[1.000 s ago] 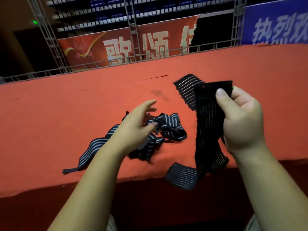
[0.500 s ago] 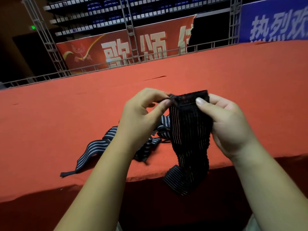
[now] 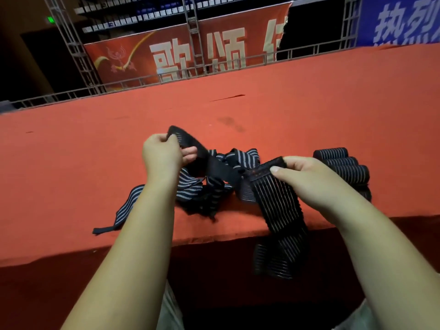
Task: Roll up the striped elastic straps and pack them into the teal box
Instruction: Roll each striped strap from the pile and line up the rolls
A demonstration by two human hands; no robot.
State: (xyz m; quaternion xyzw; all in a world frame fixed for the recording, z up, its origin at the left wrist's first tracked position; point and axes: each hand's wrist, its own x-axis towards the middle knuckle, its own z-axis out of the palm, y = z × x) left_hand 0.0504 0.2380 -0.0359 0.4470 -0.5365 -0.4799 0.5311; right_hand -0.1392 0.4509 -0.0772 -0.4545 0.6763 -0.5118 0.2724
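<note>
Three rolled straps; one stretched strap; tangled striped heap, strap count unclear.

hanging end of held strap blurred, rolled straps half behind right hand

**Around the red worktop**

We see a wide worktop covered in red-orange felt. On it, towards the far edge near the middle, lie a dark smudge and, beyond that, a thin dark slit-like mark. Along the far edge runs a low grey metal railing. Behind it hangs a red fabric banner with pale characters, crossed by grey metal truss posts. Past the far right corner we see a blue banner with white characters. Above the far left corner glows a small green light.
</note>
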